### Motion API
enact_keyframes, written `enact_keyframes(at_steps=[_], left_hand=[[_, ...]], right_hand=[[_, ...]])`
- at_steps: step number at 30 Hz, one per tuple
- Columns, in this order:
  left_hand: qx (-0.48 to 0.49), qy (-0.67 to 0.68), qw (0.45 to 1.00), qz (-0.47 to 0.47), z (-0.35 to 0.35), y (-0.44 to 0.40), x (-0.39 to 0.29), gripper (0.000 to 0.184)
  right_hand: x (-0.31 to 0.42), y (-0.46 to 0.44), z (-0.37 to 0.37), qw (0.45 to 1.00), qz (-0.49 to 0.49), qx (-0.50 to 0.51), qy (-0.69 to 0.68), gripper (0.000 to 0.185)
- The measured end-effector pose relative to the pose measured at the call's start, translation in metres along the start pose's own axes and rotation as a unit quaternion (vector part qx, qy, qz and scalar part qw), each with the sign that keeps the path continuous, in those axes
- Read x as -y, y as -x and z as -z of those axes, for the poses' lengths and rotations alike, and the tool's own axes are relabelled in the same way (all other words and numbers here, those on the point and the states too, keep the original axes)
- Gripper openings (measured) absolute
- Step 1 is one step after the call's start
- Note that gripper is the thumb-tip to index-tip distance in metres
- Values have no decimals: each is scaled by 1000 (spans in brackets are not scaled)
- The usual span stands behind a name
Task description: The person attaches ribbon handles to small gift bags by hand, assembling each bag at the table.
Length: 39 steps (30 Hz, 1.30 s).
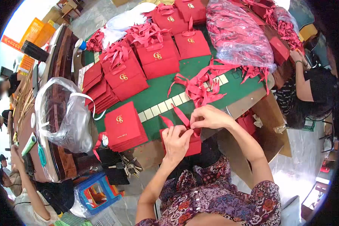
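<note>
Leftmost, a co-worker in a pale top (30, 201) stretches an arm toward a dark wooden table (66, 158). Next comes a crumpled clear plastic bag (73, 124), with a blue plastic stool (89, 196) below it on the floor and a bunch of keys (130, 167) a little farther right. A stack of red bags (125, 124) with gold lettering lies at the near edge of the green-topped desk (162, 86); behind it, more red bags (125, 77) lie in overlapping piles, several with loose ribbons on top. A row of pale tiles (155, 110) crosses the green. At the near edge, in front of the wearer's body, is 1 red bag (193, 146), partly covered by the 2 hands. The left hand (176, 142) has thumb and fingertips pinched together on the red ribbon (181, 115) at the bag's top; the right hand (211, 117) pinches the same ribbon, its fingertips just beside the left's. Beyond them lies a tangled ribbon heap (202, 88). Farther right are a clear sack of red ribbons (239, 35), an open cardboard box (269, 128) below the desk, and a co-worker in black (320, 88).
</note>
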<state>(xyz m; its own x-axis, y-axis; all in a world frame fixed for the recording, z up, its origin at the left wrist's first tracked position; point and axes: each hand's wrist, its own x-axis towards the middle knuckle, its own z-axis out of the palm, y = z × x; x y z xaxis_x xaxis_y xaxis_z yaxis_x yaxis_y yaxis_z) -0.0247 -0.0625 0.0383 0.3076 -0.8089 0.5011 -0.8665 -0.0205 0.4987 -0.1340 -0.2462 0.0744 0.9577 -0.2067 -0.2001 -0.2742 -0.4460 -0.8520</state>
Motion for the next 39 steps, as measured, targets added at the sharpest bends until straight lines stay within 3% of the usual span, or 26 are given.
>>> enact_keyframes(at_steps=[1,3,5,7,8,9,11,17,19,20,22,25,27,29,31,34,37,38,39], left_hand=[[-6,-13,1000,-18,-1,1,0,12],[-9,-23,999,-38,-4,2,0,11],[-17,-35,997,-65,-6,1,1,11],[-13,-18,999,-39,-2,-3,5,12],[-10,-1,1000,-12,0,-5,6,13],[-11,-2,1000,-12,0,-5,7,13],[2,-3,1000,25,1,-7,6,15],[2,27,992,126,5,-11,23,17],[-1,30,989,143,5,-11,29,18],[7,35,985,172,6,-11,32,18],[8,49,979,198,4,-10,36,18],[26,71,980,182,2,-10,33,17],[30,66,980,184,4,-11,29,16],[34,60,980,187,5,-11,30,15],[39,44,978,200,2,-10,34,14],[59,23,975,212,-5,-11,38,14],[60,38,970,231,-13,-13,42,14],[59,36,970,233,-13,-13,41,14],[21,11,979,203,-13,-16,38,13]], right_hand=[[-4,-2,-2,1000,0,-1,0,23],[-12,-6,-7,992,92,19,80,23],[-12,-10,-9,993,85,50,72,24],[-15,-14,-15,999,37,5,-16,25],[-21,-16,-25,996,48,-58,-44,25],[-23,-23,-27,996,50,-58,-43,25],[-27,-33,-29,973,27,-228,-34,24],[-14,-17,-22,934,53,-346,-78,21],[-13,5,-18,928,-37,-365,-64,23],[-16,13,-22,928,-35,-365,-62,23],[-23,27,-34,937,-170,-230,-198,27],[-30,18,-53,921,-143,-164,-324,30],[-28,11,-59,921,-115,-162,-336,25],[-27,4,-65,838,-53,-235,-490,22],[-12,7,-60,851,-50,-264,-452,19],[10,12,-48,819,58,-322,-472,15],[32,28,-37,814,65,-352,-457,13],[41,30,-38,834,82,-387,-385,10],[44,33,-42,835,82,-384,-387,10]])
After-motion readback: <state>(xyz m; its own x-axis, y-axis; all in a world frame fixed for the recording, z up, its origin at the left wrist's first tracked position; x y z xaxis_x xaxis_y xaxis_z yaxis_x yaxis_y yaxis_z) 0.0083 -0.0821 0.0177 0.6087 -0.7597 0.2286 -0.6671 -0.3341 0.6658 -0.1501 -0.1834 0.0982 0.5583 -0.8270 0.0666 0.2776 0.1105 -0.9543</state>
